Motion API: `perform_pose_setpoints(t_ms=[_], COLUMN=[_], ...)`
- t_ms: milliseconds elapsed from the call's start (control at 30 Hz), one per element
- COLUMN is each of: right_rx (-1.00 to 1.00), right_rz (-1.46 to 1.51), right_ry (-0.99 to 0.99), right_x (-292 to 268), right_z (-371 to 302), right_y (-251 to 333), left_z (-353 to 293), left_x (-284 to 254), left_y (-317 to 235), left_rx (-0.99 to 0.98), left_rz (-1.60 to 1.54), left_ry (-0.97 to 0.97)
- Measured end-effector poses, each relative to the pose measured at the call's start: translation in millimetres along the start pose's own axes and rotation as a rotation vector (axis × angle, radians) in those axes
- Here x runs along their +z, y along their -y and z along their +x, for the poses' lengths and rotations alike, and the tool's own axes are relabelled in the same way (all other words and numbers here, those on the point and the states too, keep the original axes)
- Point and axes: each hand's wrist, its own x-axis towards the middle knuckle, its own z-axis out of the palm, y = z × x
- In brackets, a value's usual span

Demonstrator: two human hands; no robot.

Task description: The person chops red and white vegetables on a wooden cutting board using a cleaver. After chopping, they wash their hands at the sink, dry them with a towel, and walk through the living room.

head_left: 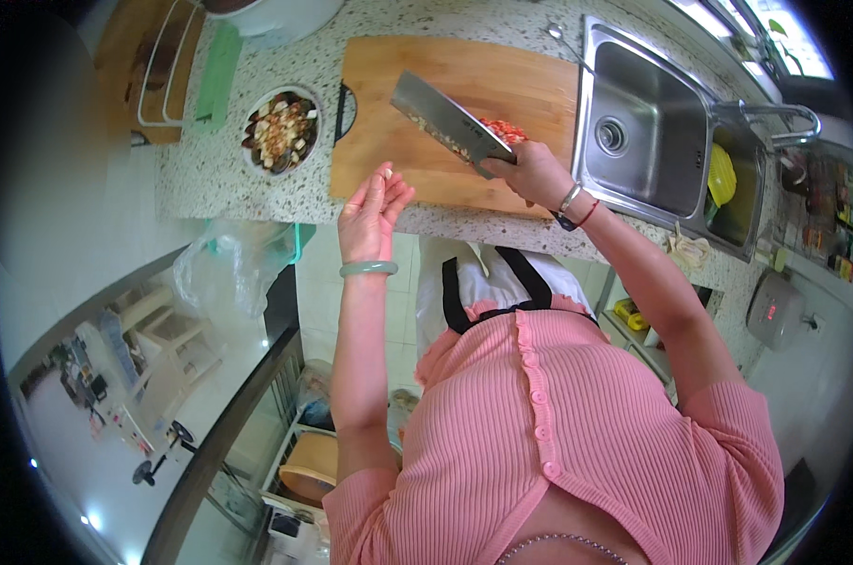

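One speckled tabletop (299,66) carries a wooden cutting board (379,66), and over it slants a broad knife (450,118), tip toward the far left, pale bits sticking to its blade. It looks heavy, stiff and perhaps slick, so the handle is the safe grip; the right hand (539,175) is wrapped there. Left of the board stands a bowl (317,132) of dark chunks. The left hand (372,212), half curled at the board's near edge, pinches a small pale piece (388,174), probably light, firm and best held by fingertips. Chopped red bits (504,130) lie beyond the right hand.
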Motion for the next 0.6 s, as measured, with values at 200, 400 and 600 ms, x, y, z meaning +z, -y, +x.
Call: perform_pose_setpoints(t_ms=[200,400,600], right_rx=[-0.075,-0.132,-0.101], right_rz=[0.126,0.060,0.066], right_ry=[0.037,0.071,0.035], right_x=[28.6,57.2,61.3], right_z=[9.6,20.8,20.8], right_y=[24.3,36.7,44.0], left_z=[-27.6,-41.2,-32.6], left_x=[-28.0,-56.7,-51.0], left_y=[-27.3,-42.4,-38.2], left_rx=[0.141,0.222,0.234], left_rz=[0.017,-0.022,0.123], left_ry=[-0.050,-0.135,-0.113])
